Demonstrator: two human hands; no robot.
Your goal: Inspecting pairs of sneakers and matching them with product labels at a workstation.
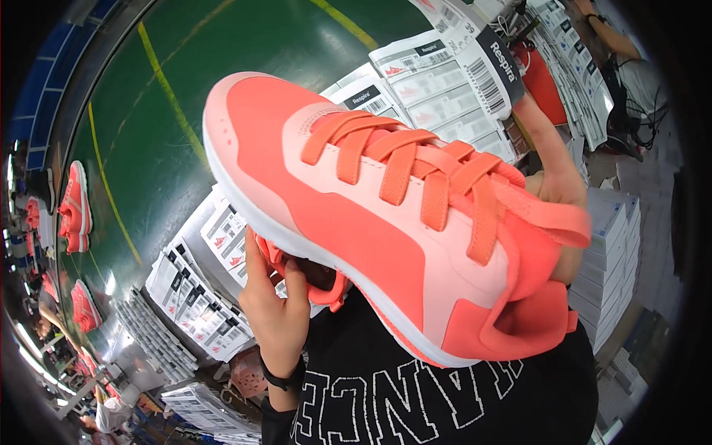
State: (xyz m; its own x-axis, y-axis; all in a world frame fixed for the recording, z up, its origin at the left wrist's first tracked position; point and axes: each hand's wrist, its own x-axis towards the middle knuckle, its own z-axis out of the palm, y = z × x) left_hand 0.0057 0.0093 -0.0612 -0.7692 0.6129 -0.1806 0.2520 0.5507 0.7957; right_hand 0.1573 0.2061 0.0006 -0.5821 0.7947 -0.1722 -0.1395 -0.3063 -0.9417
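The person is holding a coral-and-pink sneaker (386,222) up close to the camera, above the chest of a black printed shirt (415,393). Its long axis is running from upper left to lower right, toe pointing up-left, heel lower right, laces facing the camera. The right hand (556,185) is gripping the heel end, fingers closed around the collar, forefinger raised. The left hand (276,304) is sitting under the midsole, fingers curled around what is probably a second coral shoe (315,278), mostly hidden. Stacked white shoeboxes (437,81) are lying beyond, over a green floor (148,126).
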